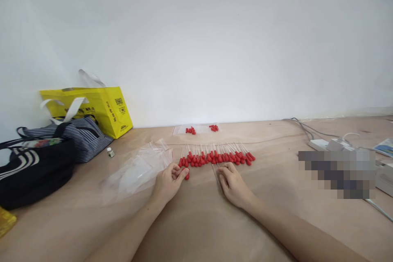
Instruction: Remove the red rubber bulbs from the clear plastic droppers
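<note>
My left hand [169, 181] is closed, pinching a red rubber bulb [187, 173] between thumb and fingers. My right hand [232, 183] is closed round a thin clear dropper tube [215, 171], its far end poking out beyond the fingers. Just past both hands lies a long row of droppers [216, 157], red bulbs towards me and clear tubes pointing to the wall. Left of them, beside my left hand, clear plastic bags [139, 172] lie in a loose heap. Farther back, a clear bag [202, 130] lies flat with two small clusters of red bulbs.
At the left stand a yellow shopping bag [113, 110], a striped bag [89, 139] and a black bag [39, 172], with a small bottle [110, 152] nearby. On the right are a white power strip [319, 144], grey cables [302, 128] and a blurred-out patch. A white wall rises behind the table.
</note>
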`<state>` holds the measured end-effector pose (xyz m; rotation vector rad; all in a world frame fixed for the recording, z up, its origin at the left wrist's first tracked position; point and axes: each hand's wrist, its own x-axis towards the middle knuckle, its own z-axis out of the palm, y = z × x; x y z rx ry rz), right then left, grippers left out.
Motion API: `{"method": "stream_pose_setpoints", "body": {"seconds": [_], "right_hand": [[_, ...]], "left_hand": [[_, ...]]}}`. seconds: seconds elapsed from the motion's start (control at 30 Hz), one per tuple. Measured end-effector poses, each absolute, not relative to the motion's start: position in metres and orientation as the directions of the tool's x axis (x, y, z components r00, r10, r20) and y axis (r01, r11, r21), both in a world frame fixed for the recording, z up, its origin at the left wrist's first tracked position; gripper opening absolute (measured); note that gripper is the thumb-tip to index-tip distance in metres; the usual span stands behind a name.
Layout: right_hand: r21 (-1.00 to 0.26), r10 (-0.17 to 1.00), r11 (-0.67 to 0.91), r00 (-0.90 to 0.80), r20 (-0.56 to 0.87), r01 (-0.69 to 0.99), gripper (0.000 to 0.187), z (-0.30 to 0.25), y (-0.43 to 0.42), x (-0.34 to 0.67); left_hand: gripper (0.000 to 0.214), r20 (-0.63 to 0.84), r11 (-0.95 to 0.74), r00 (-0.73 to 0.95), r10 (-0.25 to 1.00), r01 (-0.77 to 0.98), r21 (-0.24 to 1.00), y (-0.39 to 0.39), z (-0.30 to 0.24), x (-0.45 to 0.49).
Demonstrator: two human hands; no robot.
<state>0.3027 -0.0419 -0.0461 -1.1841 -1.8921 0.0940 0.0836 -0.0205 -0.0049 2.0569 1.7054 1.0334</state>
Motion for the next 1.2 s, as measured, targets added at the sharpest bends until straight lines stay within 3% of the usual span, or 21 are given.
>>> {"method": "stream_pose_setpoints", "body": {"seconds": [0.17, 0.37, 0.6, 0.77, 0.97, 1.13, 1.2], "right_hand": [[-0.500, 0.787, 0.548, -0.211, 0.580, 0.670, 0.016, -0.041, -0.045, 0.303], [-0.512, 0.811, 0.525, -0.217, 0.543, 0.679, 0.013, -0.038, -0.047, 0.303], [-0.590, 0.809, 0.525, -0.145, 0.569, 0.614, 0.017, -0.033, -0.046, 0.310], [-0.602, 0.794, 0.515, -0.074, 0.604, 0.610, 0.019, -0.034, -0.040, 0.325], [-0.663, 0.820, 0.457, 0.009, 0.573, 0.593, 0.019, -0.038, -0.031, 0.334], [-0.652, 0.804, 0.482, 0.000, 0.594, 0.586, 0.017, -0.038, -0.031, 0.332], [-0.641, 0.793, 0.498, -0.008, 0.609, 0.584, 0.016, -0.038, -0.032, 0.332]], "left_hand": [[0.032, 0.364, -0.298, 0.065, 0.929, 0.714, 0.634, -0.018, -0.005, 0.078], [0.019, 0.621, -0.473, 0.178, 0.763, 0.808, 0.351, -0.008, -0.009, 0.075], [0.017, 0.532, -0.584, 0.465, 0.708, 0.808, 0.071, 0.006, 0.004, 0.101], [0.023, 0.531, -0.627, 0.555, 0.640, 0.777, -0.055, 0.019, -0.001, 0.121], [0.007, 0.578, -0.653, 0.565, 0.589, 0.754, -0.071, 0.027, -0.014, 0.130], [0.017, 0.679, -0.660, 0.494, 0.543, 0.751, -0.018, 0.020, -0.013, 0.118], [0.019, 0.736, -0.688, 0.433, 0.521, 0.723, 0.062, 0.008, -0.008, 0.107]]}}
